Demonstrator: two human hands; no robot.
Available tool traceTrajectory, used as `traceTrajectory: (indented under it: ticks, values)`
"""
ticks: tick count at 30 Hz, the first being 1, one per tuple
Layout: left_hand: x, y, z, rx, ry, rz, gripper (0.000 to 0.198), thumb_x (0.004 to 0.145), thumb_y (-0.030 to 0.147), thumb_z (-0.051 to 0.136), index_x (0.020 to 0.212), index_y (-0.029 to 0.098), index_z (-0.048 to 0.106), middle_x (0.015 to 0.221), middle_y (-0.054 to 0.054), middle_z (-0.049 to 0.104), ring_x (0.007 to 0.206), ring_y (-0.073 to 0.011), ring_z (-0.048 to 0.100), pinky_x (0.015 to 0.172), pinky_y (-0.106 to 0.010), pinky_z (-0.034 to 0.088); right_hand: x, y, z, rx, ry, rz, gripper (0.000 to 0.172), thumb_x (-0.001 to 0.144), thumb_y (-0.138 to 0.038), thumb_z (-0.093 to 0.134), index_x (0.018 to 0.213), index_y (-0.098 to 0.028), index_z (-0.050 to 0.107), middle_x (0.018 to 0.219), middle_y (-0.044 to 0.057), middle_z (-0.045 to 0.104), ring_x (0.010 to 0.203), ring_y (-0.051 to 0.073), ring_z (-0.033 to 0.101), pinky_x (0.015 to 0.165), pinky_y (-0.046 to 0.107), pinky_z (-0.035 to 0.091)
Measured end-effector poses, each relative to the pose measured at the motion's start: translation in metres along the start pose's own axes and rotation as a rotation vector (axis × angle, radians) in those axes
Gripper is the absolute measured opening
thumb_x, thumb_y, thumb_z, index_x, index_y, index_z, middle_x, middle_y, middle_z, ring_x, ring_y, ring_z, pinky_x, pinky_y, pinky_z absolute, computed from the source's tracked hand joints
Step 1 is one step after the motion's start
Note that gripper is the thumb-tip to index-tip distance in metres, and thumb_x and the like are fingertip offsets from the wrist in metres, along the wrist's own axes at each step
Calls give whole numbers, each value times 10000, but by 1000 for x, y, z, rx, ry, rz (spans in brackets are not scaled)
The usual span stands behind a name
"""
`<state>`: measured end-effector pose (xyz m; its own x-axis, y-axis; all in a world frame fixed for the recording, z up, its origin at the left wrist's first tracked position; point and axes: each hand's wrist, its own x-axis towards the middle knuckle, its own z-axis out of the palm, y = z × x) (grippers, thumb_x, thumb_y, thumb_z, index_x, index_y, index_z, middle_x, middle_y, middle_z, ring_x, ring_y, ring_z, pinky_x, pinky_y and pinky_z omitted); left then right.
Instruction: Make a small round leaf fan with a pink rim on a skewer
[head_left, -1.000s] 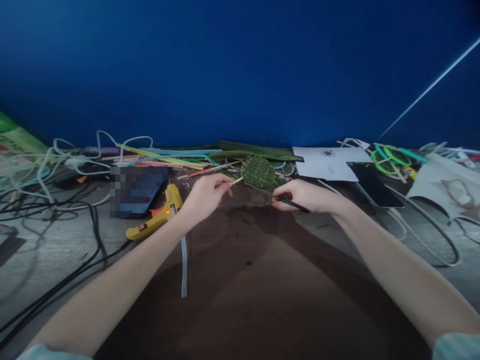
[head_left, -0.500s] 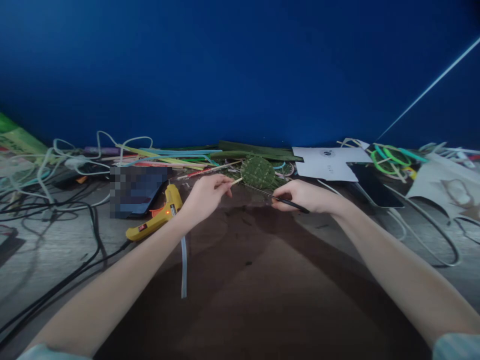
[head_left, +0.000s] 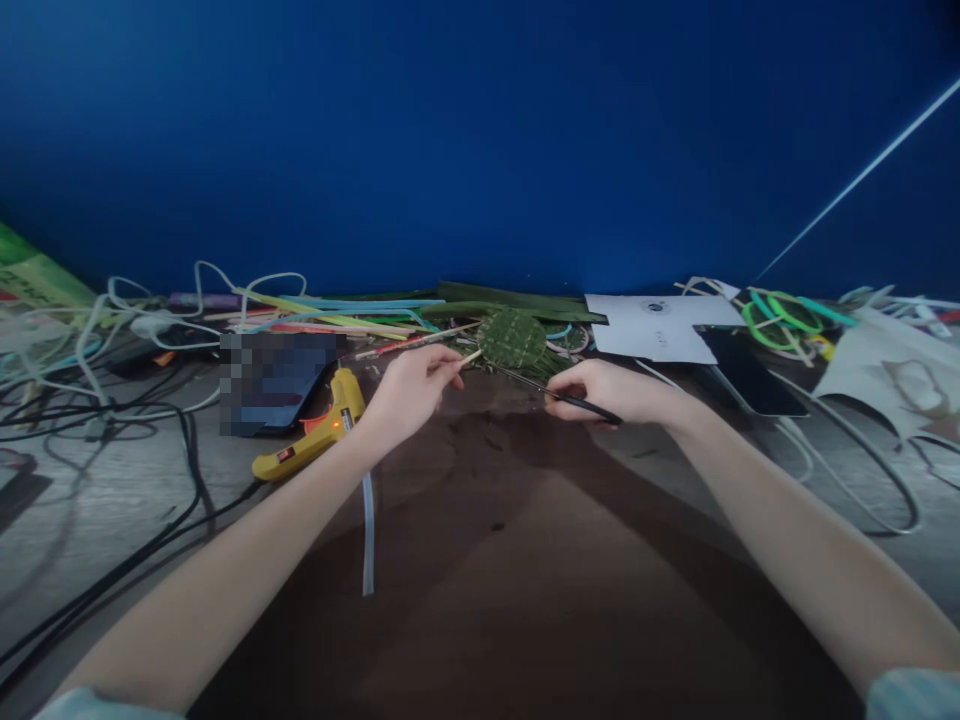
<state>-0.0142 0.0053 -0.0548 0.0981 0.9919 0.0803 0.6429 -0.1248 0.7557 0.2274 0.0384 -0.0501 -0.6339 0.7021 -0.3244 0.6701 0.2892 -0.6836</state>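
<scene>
My left hand (head_left: 420,390) pinches the pale thin stick of a small round fan (head_left: 512,340) woven from green leaf strips. The woven disc faces me, raised over the far part of the dark table. In my right hand (head_left: 600,390) is a pair of scissors (head_left: 581,404) with dark handles, their blades pointing left to the lower edge of the disc. Whether the blades touch the leaf is too small to tell. A yellow glue gun (head_left: 315,448) lies left of my left wrist, its small light glowing orange, with a clear glue stick (head_left: 368,540) jutting out behind.
A dark tablet-like device (head_left: 289,385) is at the left beside black cables (head_left: 191,460). Long green leaves (head_left: 510,300) and coloured strips line the blue wall (head_left: 480,140). White paper (head_left: 649,325), a phone (head_left: 754,372) and a white cable (head_left: 911,505) lie to the right.
The woven disc has shifted slightly left and tilted, and now looks flatter. My right hand and the scissors have barely moved.
</scene>
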Motion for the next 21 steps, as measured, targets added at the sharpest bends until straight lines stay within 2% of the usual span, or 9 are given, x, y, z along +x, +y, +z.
traceTrajectory:
  ticks: [4, 10, 15, 21]
  values:
    - [1, -1, 1, -27, 8, 31, 174, 810, 220, 427, 830, 162, 589, 737, -17, 646, 426, -80, 462, 476, -208, 376, -2, -1, -1, -13, 10, -1, 217, 780, -376, 512, 685, -182, 526, 515, -30, 452, 397, 74, 413, 393, 199, 342]
    - [2, -5, 0, -14, 27, 26, 161, 805, 224, 434, 827, 173, 586, 723, -3, 646, 424, -83, 464, 470, -207, 378, -3, -1, -5, -2, -73, 14, 234, 773, -394, 528, 700, -173, 552, 503, -29, 455, 377, 69, 403, 376, 198, 326]
    - [1, -4, 1, -33, 20, 26, 163, 807, 223, 430, 826, 173, 583, 736, -9, 644, 423, -82, 463, 456, -204, 372, -2, -3, -4, -7, 1, 1, 205, 742, -372, 563, 678, -177, 548, 479, -42, 436, 394, 69, 389, 396, 200, 309]
    - [0, -4, 4, -36, 17, 49, 156, 817, 215, 426, 838, 174, 574, 742, 0, 645, 425, -78, 483, 480, -208, 385, 0, -1, 0, -46, 50, -10, 258, 771, -413, 515, 665, -179, 531, 466, -40, 434, 388, 76, 403, 399, 205, 319]
